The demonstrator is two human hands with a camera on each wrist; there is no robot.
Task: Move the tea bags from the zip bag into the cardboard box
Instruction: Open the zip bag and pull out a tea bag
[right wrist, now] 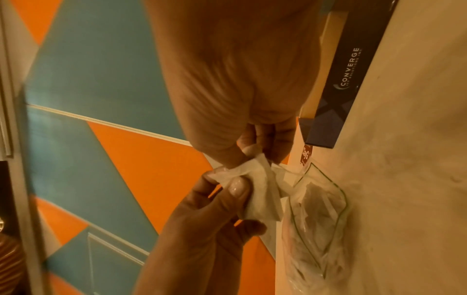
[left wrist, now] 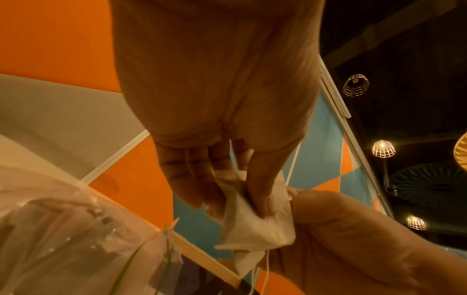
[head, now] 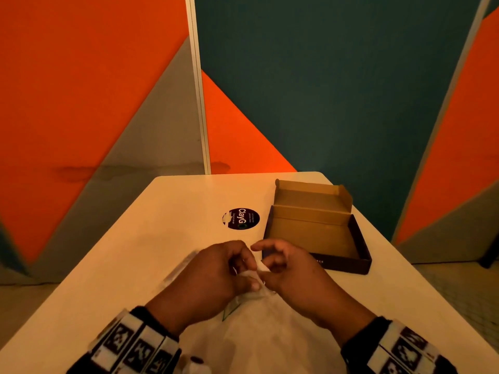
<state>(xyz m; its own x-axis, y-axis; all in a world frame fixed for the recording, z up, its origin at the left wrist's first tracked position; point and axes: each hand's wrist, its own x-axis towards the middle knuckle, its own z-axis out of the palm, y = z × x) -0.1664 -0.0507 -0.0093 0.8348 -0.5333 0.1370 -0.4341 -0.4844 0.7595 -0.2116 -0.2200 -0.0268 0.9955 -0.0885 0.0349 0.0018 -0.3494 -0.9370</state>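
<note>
Both hands meet over the table's middle and pinch one white tea bag (head: 261,266) between them. My left hand (head: 247,273) grips it with thumb and fingers, as the left wrist view shows on the tea bag (left wrist: 255,225). My right hand (head: 272,268) pinches its upper corner (right wrist: 257,165). The clear zip bag (head: 243,303) lies flat under the hands with more tea bags inside (right wrist: 318,219). The open cardboard box (head: 361,255), dark outside, stands just right of and beyond the hands; its inside shows bare cardboard.
A round dark sticker (head: 241,218) sits on the white table (head: 162,225) left of the box. Orange, grey and teal wall panels (head: 324,90) close in behind the table. The table's edges run close on both sides.
</note>
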